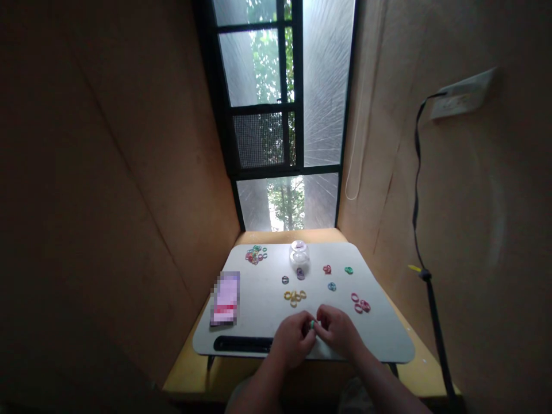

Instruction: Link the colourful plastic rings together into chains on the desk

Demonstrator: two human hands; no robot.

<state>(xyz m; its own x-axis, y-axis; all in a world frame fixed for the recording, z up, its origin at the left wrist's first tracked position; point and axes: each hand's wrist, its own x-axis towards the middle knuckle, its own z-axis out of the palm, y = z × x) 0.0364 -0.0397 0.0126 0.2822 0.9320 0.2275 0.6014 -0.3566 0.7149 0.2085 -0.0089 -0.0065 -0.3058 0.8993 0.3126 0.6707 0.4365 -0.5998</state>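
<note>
Head view: green band [312,325] clamped between the left hand's [295,338] thumb and fingers, above the white table's [261,284] near side, too small to call its direction or long axis! Phone [225,298] screen, blurred past reading. Right hand's [338,330] fingertips bunch right beside; whether they grip too, can't tell. Forearms angle inward, fingers curled.

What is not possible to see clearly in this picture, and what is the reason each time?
All in the head view:
- Green item: full shape, partly covered by the left hand and right hand.
- Phone-like rectangle: what it shows, blurred into blocks.
- Black slot: right end, behind the left arm.
- Mixed-colour rings: exact count, too small and overlapping.
</note>
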